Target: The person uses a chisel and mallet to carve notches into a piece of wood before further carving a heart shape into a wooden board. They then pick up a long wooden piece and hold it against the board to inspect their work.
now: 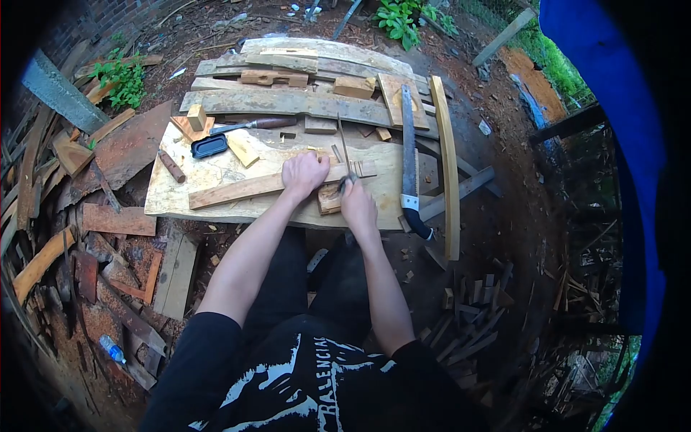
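A long wooden strip [241,191] lies slantwise across the pale slab [164,191] of the workbench. My left hand [305,173] is closed over the strip, pressing on it near its middle. In my right hand [358,201], fingers wrapped round its dark handle, is a thin blade [342,140] pointing away from me, across the strip near its right end. Several narrow cuts show in the strip beside the blade. Under that end sits a short wooden block [329,200]. The exact contact between blade and wood is too small to tell.
A handsaw [410,151] lies at the right, beside a long curved board [446,173]. At the left are a black tray [209,146], a chisel [252,124] and a short wooden handle [171,166]. Planks lie behind; scrap wood [119,219] and a plastic bottle [112,349] are on the ground.
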Motion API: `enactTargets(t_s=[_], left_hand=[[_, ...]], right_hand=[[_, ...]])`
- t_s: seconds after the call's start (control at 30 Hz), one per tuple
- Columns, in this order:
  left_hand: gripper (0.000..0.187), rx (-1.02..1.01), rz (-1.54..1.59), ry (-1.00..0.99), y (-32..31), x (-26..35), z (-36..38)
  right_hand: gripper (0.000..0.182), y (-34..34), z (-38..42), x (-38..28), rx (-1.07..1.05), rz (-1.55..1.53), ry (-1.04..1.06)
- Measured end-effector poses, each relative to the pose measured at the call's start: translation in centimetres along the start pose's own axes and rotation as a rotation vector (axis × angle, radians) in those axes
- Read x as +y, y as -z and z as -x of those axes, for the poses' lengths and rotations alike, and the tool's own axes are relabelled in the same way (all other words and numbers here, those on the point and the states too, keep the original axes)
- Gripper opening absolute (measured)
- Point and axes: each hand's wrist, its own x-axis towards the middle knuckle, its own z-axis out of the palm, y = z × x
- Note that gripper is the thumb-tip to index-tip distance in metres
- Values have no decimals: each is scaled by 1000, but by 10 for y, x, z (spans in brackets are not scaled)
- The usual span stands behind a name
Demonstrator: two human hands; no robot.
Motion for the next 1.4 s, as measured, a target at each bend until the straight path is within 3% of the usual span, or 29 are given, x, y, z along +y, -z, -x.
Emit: enactTargets(t_s=[0.23, 0.33, 0.6, 0.73, 0.8, 0.97, 1.07, 1.13, 1.2, 1.33, 1.4], left_hand=[[54, 20, 1, 15, -1, 1, 1], [51, -4, 25, 4, 1, 2, 4], [53, -11, 33, 2, 4, 0, 2], [53, -13, 53, 12, 5, 1, 1], [54, -13, 37, 10, 4, 1, 2], [54, -20, 27, 12, 5, 3, 2], [54, -16, 30, 6, 2, 6, 4], [54, 3, 25, 8, 3, 1, 2], [54, 5, 24, -13, 0, -2, 1], [55, 10, 29, -12, 2, 1, 0], [55, -16, 18, 10, 5, 1, 1]], right_hand=[[34, 43, 130, 35, -189, 78, -90], [35, 46, 128, 36, -170, 92, -74], [37, 5, -9, -5, -69, 21, -3], [35, 16, 42, 10, -57, -108, 44], [33, 41, 87, 12, -199, -113, -54], [36, 50, 139, 38, -222, -4, -143], [36, 38, 96, 31, -171, 1, -74], [36, 11, 51, 28, -17, -159, 79], [37, 5, 17, 10, -69, -113, 19], [36, 7, 13, 10, -91, -27, -27], [36, 3, 46, 28, -16, -155, 65]])
